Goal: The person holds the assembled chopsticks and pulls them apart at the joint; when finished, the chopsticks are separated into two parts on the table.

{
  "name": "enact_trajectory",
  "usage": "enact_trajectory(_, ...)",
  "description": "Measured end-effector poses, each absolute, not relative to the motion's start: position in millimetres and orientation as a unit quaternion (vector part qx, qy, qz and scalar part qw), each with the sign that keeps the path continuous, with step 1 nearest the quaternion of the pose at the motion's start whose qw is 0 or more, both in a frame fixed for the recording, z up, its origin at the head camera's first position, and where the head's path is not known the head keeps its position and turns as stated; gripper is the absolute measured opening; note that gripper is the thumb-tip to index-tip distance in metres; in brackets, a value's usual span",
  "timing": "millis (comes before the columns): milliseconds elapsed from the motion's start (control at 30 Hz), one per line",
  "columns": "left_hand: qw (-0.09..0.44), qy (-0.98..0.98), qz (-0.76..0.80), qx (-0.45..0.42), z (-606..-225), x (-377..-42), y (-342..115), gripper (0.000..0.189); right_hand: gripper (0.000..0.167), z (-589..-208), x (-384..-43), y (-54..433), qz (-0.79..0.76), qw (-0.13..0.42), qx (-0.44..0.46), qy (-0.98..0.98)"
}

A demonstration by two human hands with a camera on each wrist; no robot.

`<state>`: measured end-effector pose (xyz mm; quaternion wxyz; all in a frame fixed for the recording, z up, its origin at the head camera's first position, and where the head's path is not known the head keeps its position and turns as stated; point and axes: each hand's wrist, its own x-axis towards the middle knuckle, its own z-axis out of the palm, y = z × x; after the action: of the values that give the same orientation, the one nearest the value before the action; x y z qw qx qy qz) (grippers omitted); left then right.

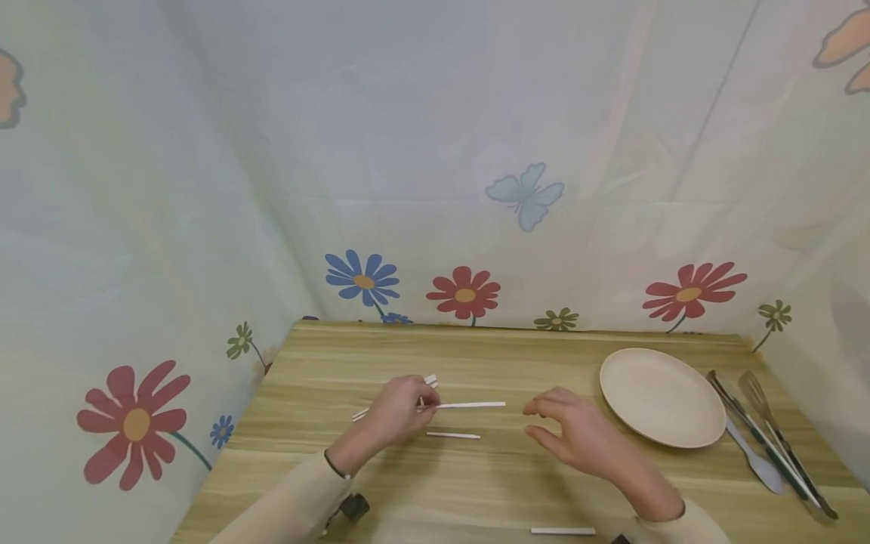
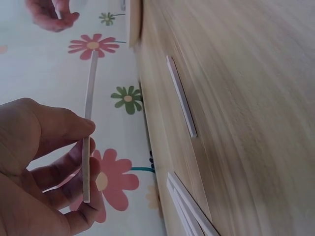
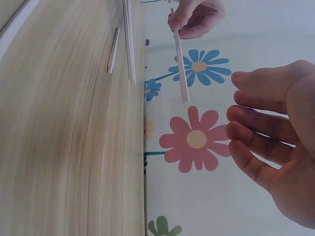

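My left hand (image 1: 397, 412) pinches a thin, straight white stick (image 1: 476, 405) between thumb and fingers. In the left wrist view this stick (image 2: 90, 98) is raised off the table. Palm and spread fingers of my right hand (image 1: 578, 432) show in the right wrist view, holding nothing, apart from the stick's free end (image 3: 183, 86). A shorter white stick (image 1: 453, 435) lies on the table in front of the left hand. Several more white sticks (image 2: 189, 211) lie close together, partly hidden behind the left hand in the head view. Another white stick (image 1: 563, 531) lies at the near edge of view.
A round beige plate (image 1: 662, 397) is on the right of the wooden table (image 1: 516, 483). Beside it lie a pale spoon (image 1: 764, 472) and dark-handled metal utensils (image 1: 791, 438). A flower-printed curtain (image 1: 408, 151) hangs behind the table and at both sides.
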<state>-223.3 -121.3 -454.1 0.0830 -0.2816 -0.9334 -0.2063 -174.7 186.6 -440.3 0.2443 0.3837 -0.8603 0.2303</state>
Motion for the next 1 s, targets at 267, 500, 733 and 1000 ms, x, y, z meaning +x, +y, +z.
enact_trajectory(267, 0.079, -0.933, -0.208, -0.284, -454, -223, -115, 0.005, 0.025, -439, -182, 180, 0.220, 0.256, 0.371, -0.865)
enact_trajectory(500, 0.096, -0.923, -0.209, -0.307, -452, -223, -110, 0.005, 0.024, -438, -187, 175, 0.224, 0.236, 0.369, -0.870)
enact_trajectory(733, 0.094, -0.922, -0.204, -0.316, -450, -222, -106, 0.004, 0.022, -441, -190, 169, 0.230, 0.227, 0.377, -0.868)
enact_trajectory(1000, 0.087, -0.923, -0.201, -0.315, -446, -220, -102, 0.004, 0.021, -443, -196, 164, 0.222, 0.218, 0.376, -0.873)
